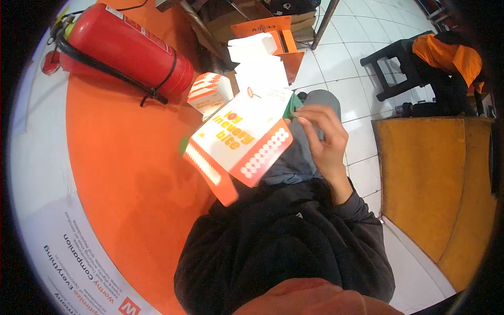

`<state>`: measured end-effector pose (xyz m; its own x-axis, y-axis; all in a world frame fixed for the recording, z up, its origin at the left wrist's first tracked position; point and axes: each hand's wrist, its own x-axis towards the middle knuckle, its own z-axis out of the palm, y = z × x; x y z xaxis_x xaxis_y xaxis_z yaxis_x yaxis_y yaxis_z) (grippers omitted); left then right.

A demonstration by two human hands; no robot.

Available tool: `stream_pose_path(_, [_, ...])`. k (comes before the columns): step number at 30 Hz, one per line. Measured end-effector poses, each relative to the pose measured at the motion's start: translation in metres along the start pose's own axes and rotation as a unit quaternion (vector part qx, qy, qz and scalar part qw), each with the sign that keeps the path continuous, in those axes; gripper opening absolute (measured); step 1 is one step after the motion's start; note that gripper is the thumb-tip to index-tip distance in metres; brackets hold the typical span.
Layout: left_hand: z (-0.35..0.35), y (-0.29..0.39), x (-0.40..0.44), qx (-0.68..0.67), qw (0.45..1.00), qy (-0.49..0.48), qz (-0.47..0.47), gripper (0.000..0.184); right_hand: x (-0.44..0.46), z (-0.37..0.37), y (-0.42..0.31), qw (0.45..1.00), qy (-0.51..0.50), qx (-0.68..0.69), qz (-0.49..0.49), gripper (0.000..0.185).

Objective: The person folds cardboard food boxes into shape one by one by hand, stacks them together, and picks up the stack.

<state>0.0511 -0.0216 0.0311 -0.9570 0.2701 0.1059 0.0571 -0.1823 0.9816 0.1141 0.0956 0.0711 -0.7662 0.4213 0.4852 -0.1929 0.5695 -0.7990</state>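
Observation:
A printed cardboard food box [239,131] with "Joy in every bite" lettering is partly folded, its orange-and-white side flap hanging loose at the lower left. My right hand [326,134] pinches the green inner flap at the box's right corner between thumb and fingers. My left hand does not show; the box hides the area beyond the left sleeve. Just behind the printed box stands a smaller orange-and-white carton [210,94]. White folded cartons [260,65] lie beyond it.
A red fire extinguisher [128,47] lies at the upper left on the orange surface [126,173]. An open orange box [289,39] sits at the back. To the right are a black stool [391,68] with orange cloth and a wooden cabinet [422,178].

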Motion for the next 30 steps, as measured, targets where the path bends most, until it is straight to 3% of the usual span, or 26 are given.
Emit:
stream_pose_path(4, [-0.002, 0.001, -0.001, 0.055, 0.998, -0.011, 0.011, 0.028, 0.004, -0.008, -0.007, 0.998, -0.048, -0.007, 0.042, 0.012])
stream_pose_path(7, [-0.005, 0.000, 0.001, 0.097, 0.995, -0.015, 0.019, 0.028, 0.003, -0.003, -0.006, 0.996, -0.082, 0.012, -0.013, 0.011])
stream_pose_path(9, [-0.005, -0.006, 0.003, 0.088, 0.996, -0.029, -0.003, 0.028, 0.006, -0.008, 0.007, 0.994, -0.099, 0.041, 0.001, 0.011])
stream_pose_path(10, [-0.005, -0.010, 0.003, 0.056, 0.997, -0.038, -0.023, 0.027, 0.008, -0.009, 0.016, 0.993, -0.108, 0.056, 0.009, 0.011])
stream_pose_path(11, [-0.003, -0.018, 0.002, 0.008, 0.997, -0.064, -0.053, 0.027, 0.007, -0.007, 0.027, 0.979, -0.114, 0.164, 0.048, 0.014])
stream_pose_path(13, [0.003, -0.009, 0.003, -0.133, 0.973, -0.131, -0.138, 0.034, 0.004, -0.001, 0.023, 0.967, -0.106, 0.183, 0.140, 0.019])
stream_pose_path(14, [-0.002, -0.003, 0.009, -0.094, 0.965, -0.237, -0.062, 0.044, 0.003, 0.001, 0.023, 0.958, -0.102, 0.192, 0.185, 0.022])
stream_pose_path(15, [-0.007, -0.003, 0.010, -0.033, 0.961, -0.275, -0.017, 0.052, -0.001, 0.004, 0.035, 0.962, -0.103, 0.181, 0.178, 0.027])
stream_pose_path(17, [-0.018, -0.009, 0.009, 0.090, 0.929, -0.355, 0.054, 0.069, -0.008, 0.004, 0.050, 0.937, -0.068, 0.220, 0.262, 0.024])
stream_pose_path(19, [-0.017, 0.008, 0.006, 0.217, 0.878, -0.410, 0.118, 0.071, -0.012, 0.004, 0.052, 0.898, -0.023, 0.287, 0.334, 0.020])
stream_pose_path(22, [-0.014, 0.014, 0.002, 0.309, 0.843, -0.414, 0.148, 0.064, -0.015, 0.007, 0.048, 0.878, 0.011, 0.316, 0.358, 0.021])
stream_pose_path(23, [-0.017, 0.006, 0.003, 0.308, 0.847, -0.404, 0.157, 0.062, -0.017, 0.003, 0.041, 0.894, 0.012, 0.274, 0.355, 0.023])
stream_pose_path(24, [-0.018, 0.001, 0.004, 0.307, 0.850, -0.394, 0.167, 0.059, -0.016, 0.001, 0.032, 0.938, 0.019, 0.193, 0.289, 0.024])
stream_pose_path(25, [-0.016, 0.009, 0.003, 0.312, 0.871, -0.347, 0.152, 0.043, -0.014, -0.001, 0.025, 0.969, 0.024, 0.109, 0.219, 0.025])
stream_pose_path(26, [-0.023, 0.007, 0.006, 0.314, 0.866, -0.360, 0.148, 0.038, -0.012, -0.005, 0.018, 0.988, 0.029, 0.023, 0.147, 0.026])
stream_pose_path(28, [-0.039, 0.006, 0.016, 0.318, 0.856, -0.384, 0.137, 0.028, -0.005, -0.018, 0.004, 0.987, -0.084, -0.134, 0.039, 0.026])
stream_pose_path(30, [-0.039, 0.006, 0.017, 0.298, 0.868, -0.358, 0.173, 0.017, -0.004, -0.027, 0.006, 0.969, -0.155, -0.193, -0.014, 0.024])
